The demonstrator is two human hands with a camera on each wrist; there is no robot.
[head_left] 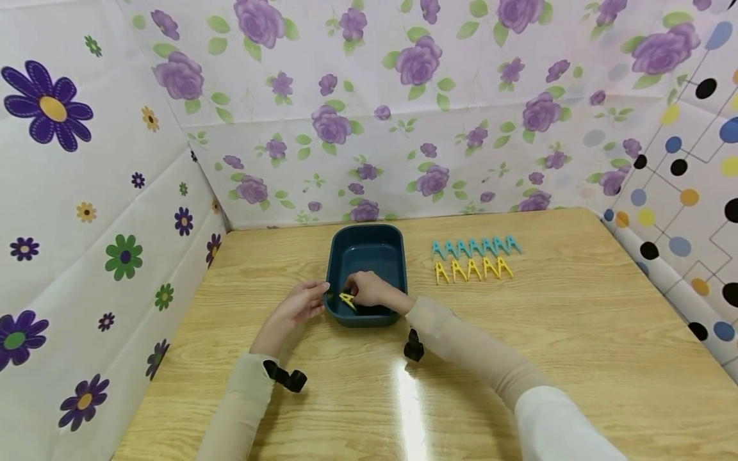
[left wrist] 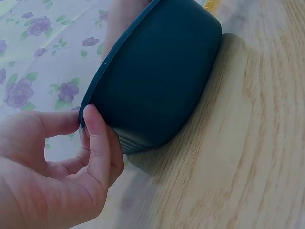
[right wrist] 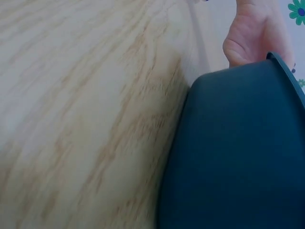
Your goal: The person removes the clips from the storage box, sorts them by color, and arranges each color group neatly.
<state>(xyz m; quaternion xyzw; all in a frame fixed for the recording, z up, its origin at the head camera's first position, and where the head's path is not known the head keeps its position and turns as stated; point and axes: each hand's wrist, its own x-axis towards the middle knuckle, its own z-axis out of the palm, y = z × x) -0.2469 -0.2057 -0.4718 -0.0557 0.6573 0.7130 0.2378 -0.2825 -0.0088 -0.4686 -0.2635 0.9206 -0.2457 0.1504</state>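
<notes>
A dark teal plastic basin [head_left: 366, 322] sits on the wooden table. At its near left corner my left hand [head_left: 296, 306] pinches the rim between thumb and fingers, which the left wrist view shows close up on the basin wall [left wrist: 162, 76]. My right hand [head_left: 369, 288] reaches down inside over the near side, its fingers gripping a small yellow clothespin [head_left: 347, 299] low in the basin. In the right wrist view the basin's outer wall [right wrist: 233, 157] hides the right hand, while the left hand [right wrist: 259, 36] shows beyond it.
Right of the basin, several blue clothespins [head_left: 474, 247] stand in a row, with a row of several yellow clothespins [head_left: 473, 269] in front. Flowered cloth [head_left: 346, 160] hangs behind the wooden table [head_left: 576, 307], with patterned cloths on both sides.
</notes>
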